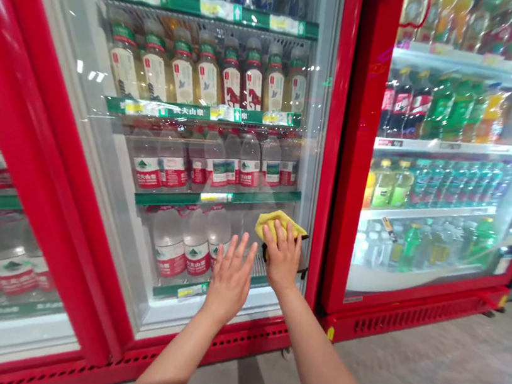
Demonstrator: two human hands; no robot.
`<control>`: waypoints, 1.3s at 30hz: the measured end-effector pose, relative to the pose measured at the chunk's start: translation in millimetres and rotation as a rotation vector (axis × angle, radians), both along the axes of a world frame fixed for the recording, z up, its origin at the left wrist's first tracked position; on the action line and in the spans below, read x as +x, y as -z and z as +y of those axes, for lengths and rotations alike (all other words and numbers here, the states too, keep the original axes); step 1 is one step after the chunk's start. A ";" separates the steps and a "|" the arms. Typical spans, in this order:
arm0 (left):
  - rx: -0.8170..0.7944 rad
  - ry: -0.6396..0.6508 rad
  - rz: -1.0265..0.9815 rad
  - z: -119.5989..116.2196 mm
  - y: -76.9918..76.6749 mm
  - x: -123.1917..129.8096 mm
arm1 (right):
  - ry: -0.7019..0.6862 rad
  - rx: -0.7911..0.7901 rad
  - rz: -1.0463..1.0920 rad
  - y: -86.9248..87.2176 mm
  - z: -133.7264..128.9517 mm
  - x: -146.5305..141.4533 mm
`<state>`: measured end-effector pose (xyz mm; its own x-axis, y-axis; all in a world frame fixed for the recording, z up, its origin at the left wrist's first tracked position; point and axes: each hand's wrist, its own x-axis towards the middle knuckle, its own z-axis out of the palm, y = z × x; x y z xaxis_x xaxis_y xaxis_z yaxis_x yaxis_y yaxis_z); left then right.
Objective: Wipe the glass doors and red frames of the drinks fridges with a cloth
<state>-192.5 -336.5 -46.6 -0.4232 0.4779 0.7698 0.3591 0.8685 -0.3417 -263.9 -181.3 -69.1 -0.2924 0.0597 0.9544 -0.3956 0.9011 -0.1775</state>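
My right hand (282,260) presses a yellow cloth (268,220) against the glass door (326,183) of a red drinks cooler, low and near the door's right frame. Its fingers lie over the cloth, and a dark edge of the cloth shows at the right. Just to the left, my left hand (230,280) is open with fingers stretched upward and nothing in it. It is at the glass, though contact cannot be made out for certain. Behind the pane, water bottles (197,254) with red and white labels stand on the bottom shelf, partly hidden by my left hand.
Above are shelves of water bottles (250,162) and drinks with green caps (182,73). Another red-framed cooler (343,230) with soft drinks stands at the right. A further glass door (5,246) is at the left. Grey floor (425,375) lies below.
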 end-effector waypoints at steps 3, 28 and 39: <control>-0.052 0.015 -0.015 7.7 -9.0 -7.2 | 0.033 0.008 0.002 -26.4 26.3 -4.3; -0.161 0.052 -0.109 43.2 -19.3 -32.9 | -0.057 -0.447 0.015 -8.0 78.4 -25.5; -0.131 0.061 -0.078 48.4 -23.8 -36.6 | -0.082 -0.348 0.005 -19.0 92.0 -18.7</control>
<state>-229.1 -288.1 -22.8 -0.4464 0.5985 0.6652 0.4393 0.7942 -0.4198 -282.5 -89.3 -50.0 -0.3048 0.3581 0.8825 -0.4654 0.7525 -0.4661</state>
